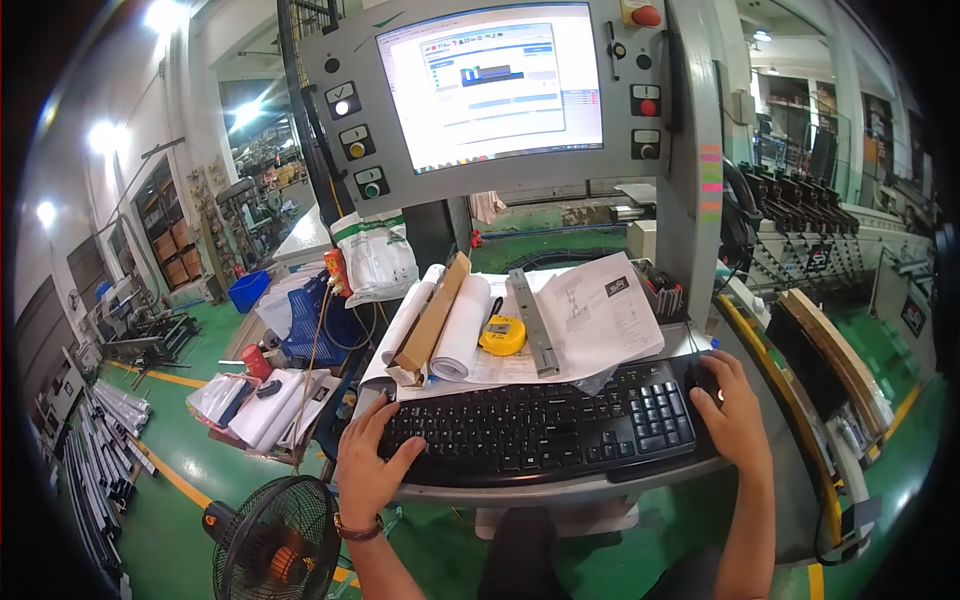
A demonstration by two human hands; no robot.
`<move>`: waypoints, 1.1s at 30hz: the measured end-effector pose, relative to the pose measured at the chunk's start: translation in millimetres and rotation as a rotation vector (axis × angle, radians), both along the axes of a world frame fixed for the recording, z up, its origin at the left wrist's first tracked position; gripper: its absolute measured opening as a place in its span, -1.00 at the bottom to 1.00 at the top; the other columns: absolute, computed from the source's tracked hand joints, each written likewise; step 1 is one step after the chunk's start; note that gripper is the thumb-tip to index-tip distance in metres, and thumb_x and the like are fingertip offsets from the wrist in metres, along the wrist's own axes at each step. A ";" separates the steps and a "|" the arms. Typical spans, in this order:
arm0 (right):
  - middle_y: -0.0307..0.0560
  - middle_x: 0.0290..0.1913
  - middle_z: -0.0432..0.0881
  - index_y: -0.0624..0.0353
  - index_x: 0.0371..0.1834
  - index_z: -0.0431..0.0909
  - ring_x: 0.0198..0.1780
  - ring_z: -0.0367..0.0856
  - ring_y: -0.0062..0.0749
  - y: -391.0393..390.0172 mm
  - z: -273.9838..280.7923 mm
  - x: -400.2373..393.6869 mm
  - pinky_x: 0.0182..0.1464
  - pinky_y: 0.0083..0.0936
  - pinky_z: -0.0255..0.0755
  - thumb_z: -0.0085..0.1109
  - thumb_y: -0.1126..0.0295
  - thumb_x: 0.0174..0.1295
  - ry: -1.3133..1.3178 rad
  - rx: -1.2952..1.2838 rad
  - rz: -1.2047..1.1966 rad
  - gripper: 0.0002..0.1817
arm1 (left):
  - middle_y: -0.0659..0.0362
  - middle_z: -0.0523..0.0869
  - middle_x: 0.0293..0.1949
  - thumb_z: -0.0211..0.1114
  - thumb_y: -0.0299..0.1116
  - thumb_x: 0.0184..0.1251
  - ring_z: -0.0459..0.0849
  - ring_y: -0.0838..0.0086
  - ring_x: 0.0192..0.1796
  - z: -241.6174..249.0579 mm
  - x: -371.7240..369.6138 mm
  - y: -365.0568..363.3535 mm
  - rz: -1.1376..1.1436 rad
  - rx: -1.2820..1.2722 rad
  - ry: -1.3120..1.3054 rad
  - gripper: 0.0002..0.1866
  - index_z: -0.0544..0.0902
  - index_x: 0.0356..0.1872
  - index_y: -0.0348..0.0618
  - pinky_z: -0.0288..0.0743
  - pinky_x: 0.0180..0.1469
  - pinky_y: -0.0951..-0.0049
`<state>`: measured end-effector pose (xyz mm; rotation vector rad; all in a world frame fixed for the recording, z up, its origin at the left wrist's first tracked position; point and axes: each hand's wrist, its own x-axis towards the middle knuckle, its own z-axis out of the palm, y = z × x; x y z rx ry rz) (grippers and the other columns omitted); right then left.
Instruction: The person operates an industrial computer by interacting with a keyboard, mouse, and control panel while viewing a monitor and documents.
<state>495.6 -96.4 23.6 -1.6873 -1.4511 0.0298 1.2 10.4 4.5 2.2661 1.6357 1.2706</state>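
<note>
My left hand rests at the left end of the black keyboard, its fingers spread and holding nothing. At the keyboard's right end, my right hand is curved over a dark mouse, which its fingers partly cover. Behind the keys lie rolled papers, a brown cardboard strip, a yellow tape measure, a metal bar and a printed drawing sheet. Above them a lit monitor shows a window with a small coloured drawing.
Coloured buttons and a red knob flank the monitor. A black fan stands low at the left, near papers and a blue bin. Metal bars lie on the green floor; a yellow-edged rail runs at the right.
</note>
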 end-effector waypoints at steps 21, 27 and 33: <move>0.18 0.70 0.58 0.21 0.64 0.62 0.59 0.68 0.25 -1.5 2.6 -1.9 0.53 -0.04 0.61 0.43 0.19 0.62 -0.008 -0.011 0.017 -0.39 | -0.06 0.76 0.61 0.69 0.12 0.41 0.68 -0.08 0.63 -0.3 -0.6 1.7 -0.013 0.011 0.006 -0.24 0.82 0.48 -0.17 0.38 0.75 -0.10; 0.19 0.70 0.58 0.22 0.61 0.65 0.60 0.67 0.26 -1.7 2.8 -2.6 0.54 -0.03 0.61 0.43 0.17 0.62 -0.008 -0.010 0.016 -0.40 | -0.05 0.76 0.61 0.71 0.08 0.39 0.68 -0.07 0.63 -0.2 -1.0 1.6 -0.015 0.013 0.008 -0.24 0.82 0.48 -0.17 0.38 0.75 -0.09; 0.20 0.70 0.58 0.23 0.62 0.64 0.61 0.65 0.28 -1.2 3.0 -1.6 0.57 -0.01 0.58 0.42 0.15 0.63 -0.008 -0.019 0.014 -0.39 | -0.06 0.77 0.61 0.70 0.11 0.40 0.69 -0.08 0.63 0.0 -0.7 1.4 -0.015 0.012 0.006 -0.24 0.82 0.47 -0.18 0.39 0.74 -0.10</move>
